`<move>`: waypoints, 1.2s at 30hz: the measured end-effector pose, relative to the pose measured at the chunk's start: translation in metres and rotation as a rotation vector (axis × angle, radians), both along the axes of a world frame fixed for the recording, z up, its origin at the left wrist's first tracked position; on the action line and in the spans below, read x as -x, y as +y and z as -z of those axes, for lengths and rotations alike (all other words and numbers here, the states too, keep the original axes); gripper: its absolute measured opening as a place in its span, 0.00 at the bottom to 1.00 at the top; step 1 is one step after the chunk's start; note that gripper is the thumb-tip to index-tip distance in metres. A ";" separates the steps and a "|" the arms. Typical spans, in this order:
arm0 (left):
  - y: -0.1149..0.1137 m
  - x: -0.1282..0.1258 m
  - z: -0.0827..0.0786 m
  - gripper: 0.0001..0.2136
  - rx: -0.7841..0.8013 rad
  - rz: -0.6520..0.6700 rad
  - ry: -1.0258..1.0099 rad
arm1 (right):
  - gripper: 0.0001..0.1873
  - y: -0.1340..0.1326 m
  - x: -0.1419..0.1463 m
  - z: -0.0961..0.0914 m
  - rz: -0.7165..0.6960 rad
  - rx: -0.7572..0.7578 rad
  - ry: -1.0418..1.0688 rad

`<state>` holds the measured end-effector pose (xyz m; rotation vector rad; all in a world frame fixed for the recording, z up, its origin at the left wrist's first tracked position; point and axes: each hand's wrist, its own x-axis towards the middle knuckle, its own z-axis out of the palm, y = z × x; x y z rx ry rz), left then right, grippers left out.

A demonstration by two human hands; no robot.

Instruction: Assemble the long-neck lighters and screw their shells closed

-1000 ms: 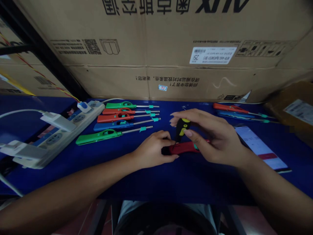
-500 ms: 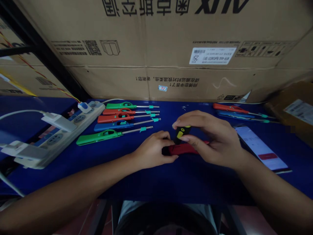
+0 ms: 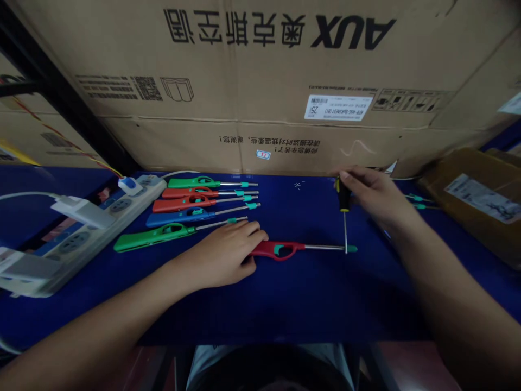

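Note:
A red long-nosed lighter lies flat on the blue table, its metal tube pointing right to a teal tip. My left hand rests on the lighter's handle end with the fingers laid over it. My right hand is further back and to the right, holding a black and yellow screwdriver by the handle. The screwdriver's shaft points down toward the lighter's tip.
Several green, red and blue lighters lie in a row at the back left beside a white power strip with plugs. Big cardboard boxes wall off the back. A brown parcel sits at the right, more lighters behind my right hand.
My right hand has lifted the screwdriver off the lighter's handle and carried it back and to the right. The lighter now lies uncovered. My left hand has flattened on its end.

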<state>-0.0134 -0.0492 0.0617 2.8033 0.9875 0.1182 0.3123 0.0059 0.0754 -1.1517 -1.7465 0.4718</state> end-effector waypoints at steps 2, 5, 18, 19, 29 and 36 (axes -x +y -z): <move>0.001 -0.004 0.005 0.14 0.005 0.012 -0.039 | 0.19 0.003 0.000 0.010 0.083 -0.016 -0.032; 0.003 -0.006 0.008 0.13 0.076 0.005 -0.054 | 0.19 -0.003 0.008 0.011 0.083 -0.123 -0.125; 0.012 0.000 -0.006 0.15 0.500 0.126 -0.216 | 0.12 -0.001 0.026 0.045 -0.388 -0.064 -0.650; 0.013 0.002 -0.008 0.17 0.535 0.095 -0.239 | 0.14 0.000 0.026 0.046 -0.376 -0.056 -0.625; 0.029 0.016 -0.016 0.21 0.785 -0.273 -0.444 | 0.35 -0.020 -0.019 -0.020 -0.267 0.345 -0.151; 0.034 0.014 -0.010 0.22 0.788 -0.323 -0.462 | 0.18 -0.029 -0.019 -0.024 -0.246 0.257 -0.445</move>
